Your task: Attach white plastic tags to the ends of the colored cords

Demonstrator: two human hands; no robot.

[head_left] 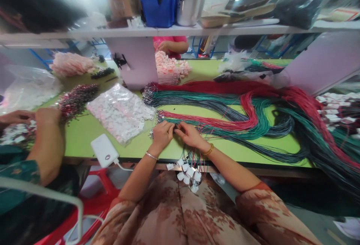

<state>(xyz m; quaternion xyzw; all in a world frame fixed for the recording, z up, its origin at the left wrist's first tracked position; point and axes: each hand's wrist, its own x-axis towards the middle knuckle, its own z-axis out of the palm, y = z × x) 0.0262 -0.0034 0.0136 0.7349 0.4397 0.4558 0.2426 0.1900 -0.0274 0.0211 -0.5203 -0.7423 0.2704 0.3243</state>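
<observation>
My left hand [163,135] and my right hand [191,136] meet fingertip to fingertip over the table's front edge, both closed in a pinch. A small dark piece shows between them, too small to name. Beneath my right hand hang thin wires with white connectors [189,173] at their lower ends, against my lap. Just behind my hands lie long bundles of red wires [208,122], green wires [261,119] and black wires [225,110], their metal-tipped ends gathered at the left. A clear bag of small white connectors [120,111] rests left of my left hand.
A white power bank [104,150] with a cable sits at the front edge. At left, a co-worker's arm [47,140] is beside a dark wire bundle [77,100]. A shelf [168,31] carries a blue bin [159,9]. Another person's hand [165,46] shows beyond.
</observation>
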